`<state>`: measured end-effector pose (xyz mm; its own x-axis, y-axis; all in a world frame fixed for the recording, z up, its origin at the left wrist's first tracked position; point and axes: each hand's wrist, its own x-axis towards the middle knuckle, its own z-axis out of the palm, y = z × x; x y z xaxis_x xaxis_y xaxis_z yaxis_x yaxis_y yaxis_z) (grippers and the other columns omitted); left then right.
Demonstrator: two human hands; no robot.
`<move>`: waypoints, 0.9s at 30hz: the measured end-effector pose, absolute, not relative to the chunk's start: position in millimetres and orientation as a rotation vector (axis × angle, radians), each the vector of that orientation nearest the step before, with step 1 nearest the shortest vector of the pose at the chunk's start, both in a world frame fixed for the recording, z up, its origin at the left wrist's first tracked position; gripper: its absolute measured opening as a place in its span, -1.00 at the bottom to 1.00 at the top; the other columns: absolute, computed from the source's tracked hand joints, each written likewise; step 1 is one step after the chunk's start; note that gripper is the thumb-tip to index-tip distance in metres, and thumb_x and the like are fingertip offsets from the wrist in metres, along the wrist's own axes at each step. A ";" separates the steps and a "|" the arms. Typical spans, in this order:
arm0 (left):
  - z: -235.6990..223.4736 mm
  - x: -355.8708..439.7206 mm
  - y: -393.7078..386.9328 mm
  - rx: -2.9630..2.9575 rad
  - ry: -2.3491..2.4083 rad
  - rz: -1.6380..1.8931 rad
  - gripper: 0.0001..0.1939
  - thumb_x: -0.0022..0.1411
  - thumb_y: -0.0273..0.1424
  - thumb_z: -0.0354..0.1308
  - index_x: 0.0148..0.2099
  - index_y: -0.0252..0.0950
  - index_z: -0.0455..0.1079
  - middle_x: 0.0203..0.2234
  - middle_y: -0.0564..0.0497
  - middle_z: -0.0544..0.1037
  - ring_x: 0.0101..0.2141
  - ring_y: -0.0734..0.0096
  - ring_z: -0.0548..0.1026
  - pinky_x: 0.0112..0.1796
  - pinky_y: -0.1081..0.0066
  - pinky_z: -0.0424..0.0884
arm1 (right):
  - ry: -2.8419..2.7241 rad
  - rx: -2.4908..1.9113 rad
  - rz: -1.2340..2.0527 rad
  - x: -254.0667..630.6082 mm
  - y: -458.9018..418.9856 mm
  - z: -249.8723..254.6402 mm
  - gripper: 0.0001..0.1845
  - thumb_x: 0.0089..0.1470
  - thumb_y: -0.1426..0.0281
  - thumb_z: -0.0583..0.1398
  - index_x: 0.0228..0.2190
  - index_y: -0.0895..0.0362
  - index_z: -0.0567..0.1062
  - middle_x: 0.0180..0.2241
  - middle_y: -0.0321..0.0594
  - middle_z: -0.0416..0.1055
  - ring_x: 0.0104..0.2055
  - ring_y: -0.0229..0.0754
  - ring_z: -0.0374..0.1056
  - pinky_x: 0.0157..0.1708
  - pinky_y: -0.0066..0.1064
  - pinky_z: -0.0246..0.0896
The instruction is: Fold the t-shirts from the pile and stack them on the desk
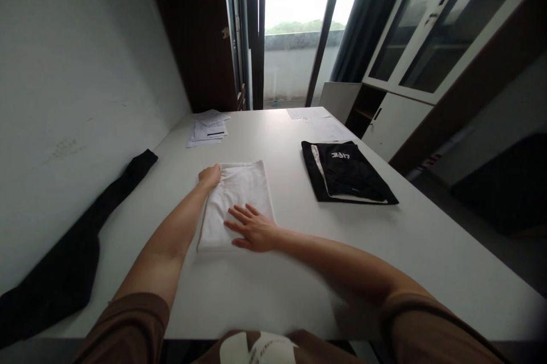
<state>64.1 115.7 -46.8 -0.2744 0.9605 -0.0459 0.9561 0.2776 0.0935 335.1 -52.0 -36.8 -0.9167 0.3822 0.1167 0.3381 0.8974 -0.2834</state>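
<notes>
A folded white garment (243, 190) lies on the white table (299, 273) in front of me. My left hand (210, 175) is curled at the garment's far left corner and pinches the cloth there. My right hand (252, 227) lies flat on the near part of the garment, fingers stretched out and spread, pressing it down.
A folded black garment with white lettering (346, 173) lies to the right. A long black cloth (77, 244) trails along the left edge by the wall. Loose papers (208, 127) sit at the far end, with more sheets (314, 119) far right. A cabinet (410, 68) stands beyond the table.
</notes>
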 end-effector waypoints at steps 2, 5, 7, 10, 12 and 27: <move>-45.3 63.2 118.4 1.840 2.425 0.066 -0.69 0.38 -0.36 -0.04 0.02 -0.24 0.47 -0.07 -0.25 0.62 -0.04 0.01 0.57 -0.09 0.20 0.43 | -2.895 -0.555 0.396 335.4 -52.8 -36.5 -0.28 0.36 -0.03 0.01 0.38 0.05 0.17 0.45 -0.04 -0.18 0.49 0.10 -0.26 0.42 0.07 -0.37; -45.0 63.1 117.1 1.819 2.467 0.098 -0.63 0.42 -0.37 -0.13 0.04 -0.28 0.47 -0.08 -0.29 0.61 -0.04 0.01 0.57 -0.09 0.19 0.43 | -2.897 -0.552 0.390 335.9 -53.7 -36.7 -0.27 0.37 -0.04 -0.01 0.39 0.05 0.16 0.46 -0.03 -0.20 0.49 0.08 -0.26 0.42 0.06 -0.38; -45.7 64.7 114.2 1.802 2.506 0.135 -0.58 0.44 -0.39 -0.20 0.09 -0.32 0.44 -0.09 -0.32 0.60 -0.05 0.00 0.57 -0.09 0.16 0.43 | -2.899 -0.546 0.382 336.2 -53.6 -37.2 -0.28 0.37 -0.04 -0.02 0.39 0.04 0.15 0.46 -0.05 -0.21 0.49 0.06 -0.27 0.42 0.04 -0.39; -46.7 72.3 109.7 1.835 2.542 0.214 -0.56 0.45 -0.43 -0.24 0.17 -0.36 0.38 0.00 -0.37 0.54 0.04 -0.03 0.50 -0.02 0.08 0.40 | -2.899 -0.546 0.385 336.4 -52.9 -37.6 -0.28 0.37 -0.04 -0.02 0.39 0.04 0.15 0.46 -0.05 -0.21 0.50 0.05 -0.28 0.43 0.03 -0.41; -48.1 82.5 106.8 1.912 2.530 0.273 -0.56 0.44 -0.42 -0.19 0.23 -0.36 0.33 0.11 -0.38 0.46 0.16 -0.06 0.38 0.09 0.02 0.31 | -2.890 -0.546 0.398 335.9 -52.9 -37.4 -0.28 0.37 -0.05 -0.02 0.39 0.04 0.16 0.46 -0.05 -0.20 0.49 0.05 -0.27 0.43 0.03 -0.40; -77.8 98.9 103.1 2.010 2.250 0.291 -0.30 0.45 0.05 -0.21 0.48 -0.16 0.07 0.46 -0.14 0.00 0.42 -0.04 -0.05 0.34 -0.10 -0.17 | -2.699 -0.939 0.350 317.3 30.1 -56.9 -0.47 0.39 0.15 0.03 0.30 0.01 0.32 0.39 -0.09 0.08 0.45 0.02 -0.08 0.39 -0.06 -0.18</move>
<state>98.9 103.1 -77.8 -0.1171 0.9921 0.0448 0.9708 0.1049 0.2157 317.3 30.1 -56.9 -0.7567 0.6325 0.1655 0.5693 0.7619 -0.3087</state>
